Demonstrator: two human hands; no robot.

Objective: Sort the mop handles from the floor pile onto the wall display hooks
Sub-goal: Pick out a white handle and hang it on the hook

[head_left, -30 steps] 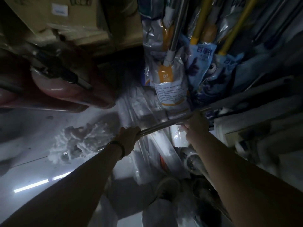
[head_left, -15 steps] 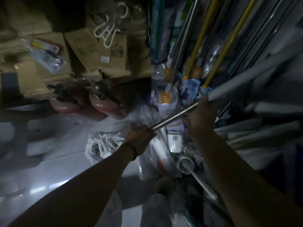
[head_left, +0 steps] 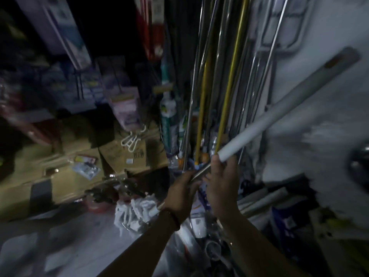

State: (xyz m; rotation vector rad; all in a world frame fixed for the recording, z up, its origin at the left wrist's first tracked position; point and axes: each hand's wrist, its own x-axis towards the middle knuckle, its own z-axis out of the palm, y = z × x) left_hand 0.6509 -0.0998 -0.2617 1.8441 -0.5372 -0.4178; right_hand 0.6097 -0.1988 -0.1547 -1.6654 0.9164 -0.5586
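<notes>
Mop handle held diagonally, white-sleeved end high right toward the far wall.
Left hand grips the bare metal low; right hand grips just above, nearer the hanging poles.

Both forearms are bare, with no sleeves showing. The left hand has a thin dark band around its wrist, with a reddish tint. The right hand wears nothing visible; dim light hides finer detail.
</notes>
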